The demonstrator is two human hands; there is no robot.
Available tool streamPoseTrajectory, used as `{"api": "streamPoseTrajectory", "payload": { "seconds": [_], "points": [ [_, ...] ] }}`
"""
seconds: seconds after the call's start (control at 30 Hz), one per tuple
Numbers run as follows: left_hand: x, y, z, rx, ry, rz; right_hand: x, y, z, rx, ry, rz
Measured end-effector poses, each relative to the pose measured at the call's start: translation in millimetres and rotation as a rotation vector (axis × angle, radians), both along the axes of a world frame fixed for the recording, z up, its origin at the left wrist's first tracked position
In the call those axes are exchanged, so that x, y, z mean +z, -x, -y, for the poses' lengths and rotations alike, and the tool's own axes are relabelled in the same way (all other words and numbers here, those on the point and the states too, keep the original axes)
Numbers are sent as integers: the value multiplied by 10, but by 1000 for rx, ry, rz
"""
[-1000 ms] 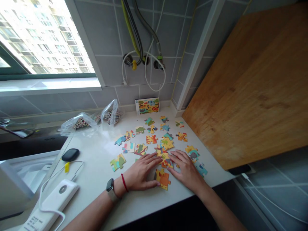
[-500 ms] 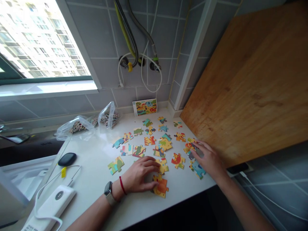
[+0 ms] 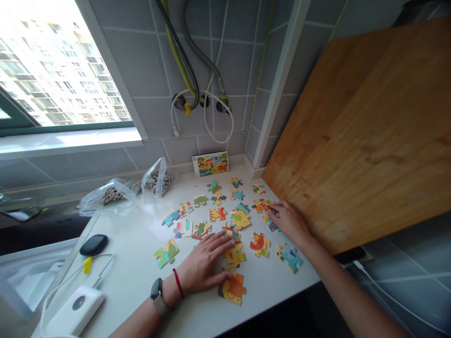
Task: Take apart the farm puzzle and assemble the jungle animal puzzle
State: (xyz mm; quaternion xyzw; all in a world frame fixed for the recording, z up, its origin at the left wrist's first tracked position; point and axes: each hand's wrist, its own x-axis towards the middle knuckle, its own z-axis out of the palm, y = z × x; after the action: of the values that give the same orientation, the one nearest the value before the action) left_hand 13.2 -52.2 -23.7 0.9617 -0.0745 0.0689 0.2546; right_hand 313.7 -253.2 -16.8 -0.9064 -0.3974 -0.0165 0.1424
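Note:
Several colourful jigsaw pieces lie scattered on a white countertop [image 3: 141, 244]. My left hand [image 3: 204, 263] rests flat on it, fingers stretched out, touching a yellow piece [image 3: 235, 254] and an orange piece [image 3: 232, 288]. My right hand [image 3: 288, 219] reaches to the right side near the wooden board [image 3: 359, 131], its fingertips pressed on a small orange-yellow piece [image 3: 265, 205]. A red-and-yellow piece [image 3: 260, 243] and a blue piece [image 3: 290, 256] lie free between the hands. A picture card [image 3: 210, 164] leans against the tiled wall.
Two clear bags [image 3: 155, 180] with more pieces lie at the back left. A black oval object [image 3: 93, 244] and a white device with a cable [image 3: 75, 307] sit on the left. Hoses [image 3: 192, 80] hang on the wall. A window [image 3: 59, 80] is at upper left.
My right hand moved from the middle pieces out to the right and then farther back along the board. My left hand stayed nearly in place. The view shifted slightly.

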Motion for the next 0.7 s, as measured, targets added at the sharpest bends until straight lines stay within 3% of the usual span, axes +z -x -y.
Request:
{"api": "streamPoseTrajectory", "payload": {
  "seconds": [0.23, 0.53, 0.7],
  "points": [
    [-11, -3, -12, 3, -22, -26, 71, -128, -219, -26, 32, -6],
    [59, -18, 18, 18, 6, -38, -150, -309, -304, 39, -92, 63],
    [76, -21, 21, 17, 16, -34, -152, -333, -291, 88, -94, 40]
  ]
}}
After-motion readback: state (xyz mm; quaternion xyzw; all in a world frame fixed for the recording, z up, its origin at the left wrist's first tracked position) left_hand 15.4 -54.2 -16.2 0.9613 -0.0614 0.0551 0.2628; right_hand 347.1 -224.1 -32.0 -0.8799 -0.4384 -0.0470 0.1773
